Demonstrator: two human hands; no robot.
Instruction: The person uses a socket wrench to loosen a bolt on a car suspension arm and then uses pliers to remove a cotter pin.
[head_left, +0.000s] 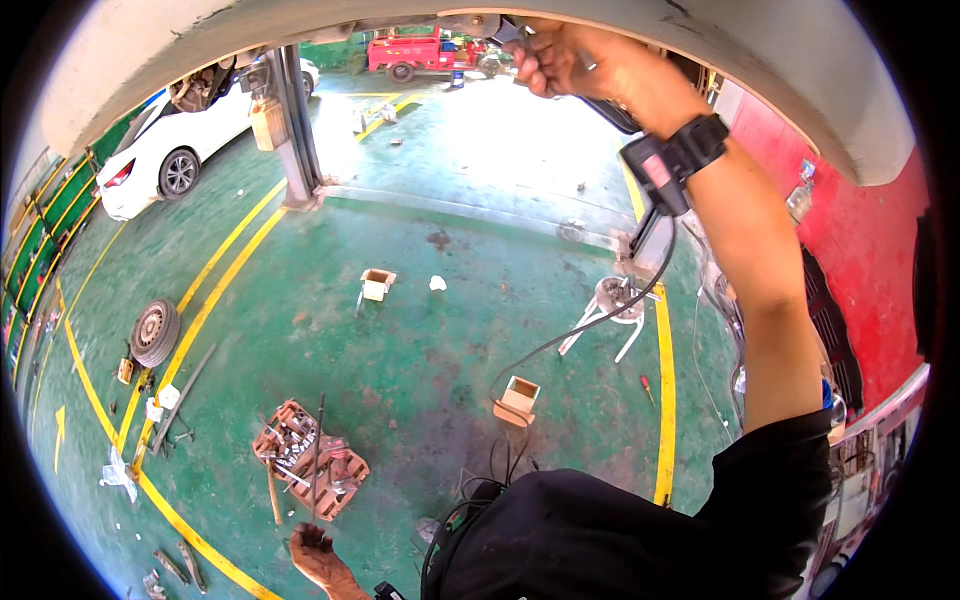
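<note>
My right hand is raised to the underside of a lifted vehicle, its fingers curled. Something small and dark shows at its fingertips, too hidden to name. On that wrist sits a black strapped device with a cable trailing down. Low at my left side, my left hand has its fingers closed around the lower end of a long, thin dark rod. The rod stands out over a reddish-brown tool tray full of sockets and metal tools on the floor.
Open cardboard boxes and a white-legged stool stand on the green floor. A lift post rises at left. A wheel, a white car and a red three-wheeled cart are farther off. A screwdriver lies at right.
</note>
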